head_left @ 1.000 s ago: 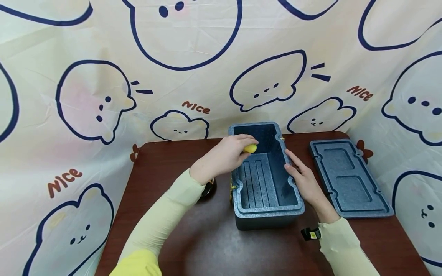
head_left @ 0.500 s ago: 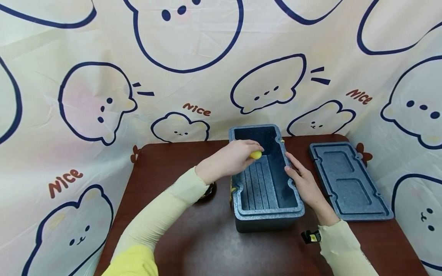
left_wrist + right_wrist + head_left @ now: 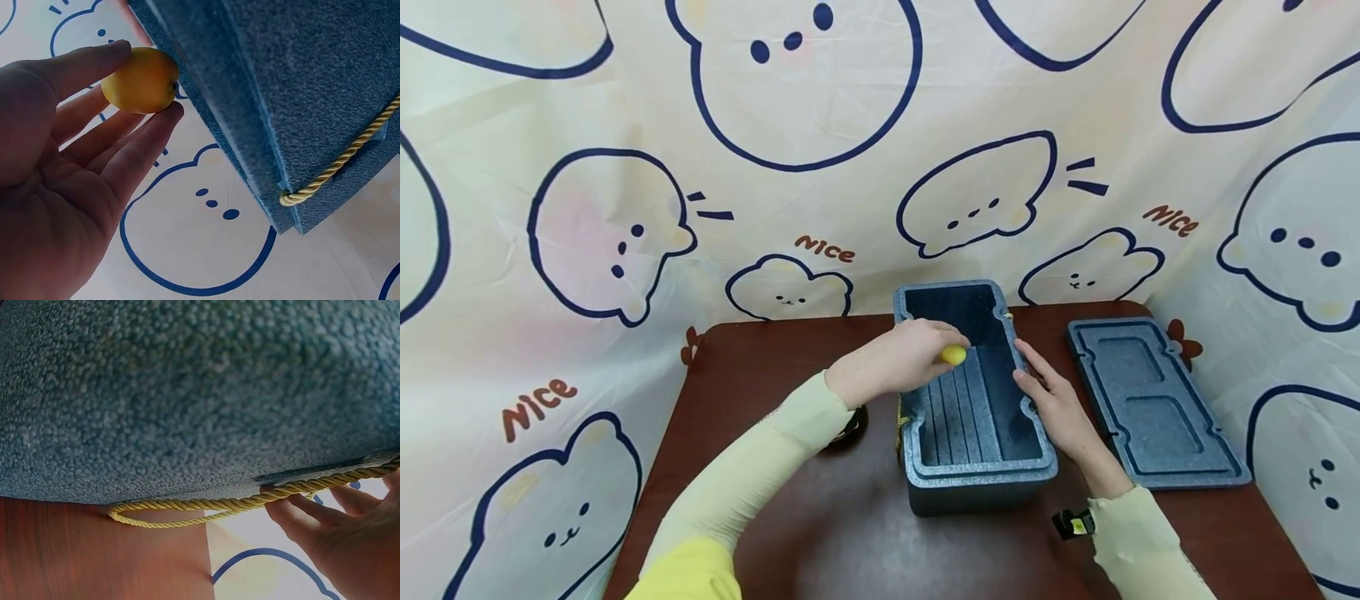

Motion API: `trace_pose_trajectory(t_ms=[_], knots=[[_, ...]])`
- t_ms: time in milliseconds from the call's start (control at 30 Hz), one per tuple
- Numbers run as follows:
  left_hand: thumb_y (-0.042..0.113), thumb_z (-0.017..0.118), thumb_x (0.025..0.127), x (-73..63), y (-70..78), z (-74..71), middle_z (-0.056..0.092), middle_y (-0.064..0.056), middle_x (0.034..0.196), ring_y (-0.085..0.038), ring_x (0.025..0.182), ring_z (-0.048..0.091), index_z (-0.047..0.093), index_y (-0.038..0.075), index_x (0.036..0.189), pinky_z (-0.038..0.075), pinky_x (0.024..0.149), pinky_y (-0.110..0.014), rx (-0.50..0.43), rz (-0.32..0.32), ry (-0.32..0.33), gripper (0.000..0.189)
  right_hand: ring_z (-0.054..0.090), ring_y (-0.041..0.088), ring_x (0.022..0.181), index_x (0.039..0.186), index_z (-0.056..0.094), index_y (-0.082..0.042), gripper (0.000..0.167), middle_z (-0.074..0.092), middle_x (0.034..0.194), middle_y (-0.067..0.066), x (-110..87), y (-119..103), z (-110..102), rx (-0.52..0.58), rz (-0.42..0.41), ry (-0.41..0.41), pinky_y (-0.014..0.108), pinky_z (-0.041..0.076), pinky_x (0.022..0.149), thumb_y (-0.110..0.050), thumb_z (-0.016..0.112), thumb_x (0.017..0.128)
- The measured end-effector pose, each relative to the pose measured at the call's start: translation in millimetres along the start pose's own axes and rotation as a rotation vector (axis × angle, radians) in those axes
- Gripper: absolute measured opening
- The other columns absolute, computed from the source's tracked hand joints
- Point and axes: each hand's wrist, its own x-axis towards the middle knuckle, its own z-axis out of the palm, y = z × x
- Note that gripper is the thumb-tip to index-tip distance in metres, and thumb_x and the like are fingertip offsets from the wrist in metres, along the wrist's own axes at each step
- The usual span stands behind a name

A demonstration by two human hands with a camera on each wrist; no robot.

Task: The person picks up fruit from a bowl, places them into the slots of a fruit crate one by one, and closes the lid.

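My left hand (image 3: 906, 357) pinches a small round yellow fruit (image 3: 953, 355) between thumb and fingertips, over the open blue-grey foam box (image 3: 981, 477). In the left wrist view the fruit has a dark end that faces the box wall. Ridges run along the box floor. My right hand (image 3: 1063, 412) rests with fairly straight fingers against the box's right rim. The right wrist view shows its fingers (image 3: 294, 519) beside the twisted gold rope (image 3: 194, 504) on the box's side; some fingertips are hidden there.
The box lid (image 3: 1161, 408), with two recessed panels, lies on the brown table (image 3: 895, 558) right of the box. A dark round object (image 3: 850, 432) sits partly hidden under my left wrist. A patterned cloth (image 3: 820, 200) hangs behind the table.
My left hand has moved slightly right and lower over the box with the fruit still pinched. The right hand stays at the rim. The head view has tilted up a little.
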Motion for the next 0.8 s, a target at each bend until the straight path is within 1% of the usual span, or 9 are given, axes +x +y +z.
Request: trace_pose_trajectory(t_ms=[167, 300, 533, 800], knots=[[0.02, 0.068, 0.098, -1.3, 0.1, 6.3, 0.064, -0.003, 0.136, -0.015, 0.107, 0.063, 0.066, 0.015, 0.135, 0.052, 0.097, -0.028, 0.008, -0.021, -0.027, 0.037, 0.024, 0.033, 0.149, 0.162, 0.024, -0.03, 0.059, 0.02, 0.167, 0.005, -4.5, 2.9, 2.6, 0.011, 0.01, 0.001, 0.065, 0.029, 0.113, -0.043, 0.044, 0.108], [0.02, 0.069, 0.097, -0.4, 1.0, 8.1, 0.064, -0.002, 0.136, -0.016, 0.109, 0.063, 0.067, 0.015, 0.134, 0.053, 0.097, -0.031, 0.022, -0.027, -0.043, 0.037, 0.026, 0.034, 0.148, 0.162, 0.024, -0.03, 0.059, 0.02, 0.167, 0.006, -6.8, 5.2, 4.5, 0.023, 0.014, 0.008, 0.065, 0.03, 0.112, -0.043, 0.045, 0.108], [0.017, 0.071, 0.096, 0.0, -0.9, 7.7, 0.066, -0.001, 0.133, -0.015, 0.109, 0.064, 0.067, 0.014, 0.133, 0.052, 0.098, -0.029, 0.026, -0.007, -0.056, 0.037, 0.027, 0.033, 0.148, 0.161, 0.025, -0.03, 0.058, 0.022, 0.166, 0.006, -5.2, 5.0, 4.9, 0.015, -0.001, 0.017, 0.066, 0.028, 0.113, -0.042, 0.044, 0.108], [0.017, 0.071, 0.096, 4.0, 0.6, 4.0, 0.069, -0.001, 0.129, -0.014, 0.103, 0.065, 0.068, 0.014, 0.132, 0.053, 0.096, -0.028, 0.066, 0.01, -0.058, 0.036, 0.027, 0.034, 0.148, 0.161, 0.025, -0.03, 0.058, 0.021, 0.167, 0.006, -1.9, 2.5, 4.3, 0.012, -0.007, 0.014, 0.066, 0.028, 0.113, -0.042, 0.044, 0.108]])
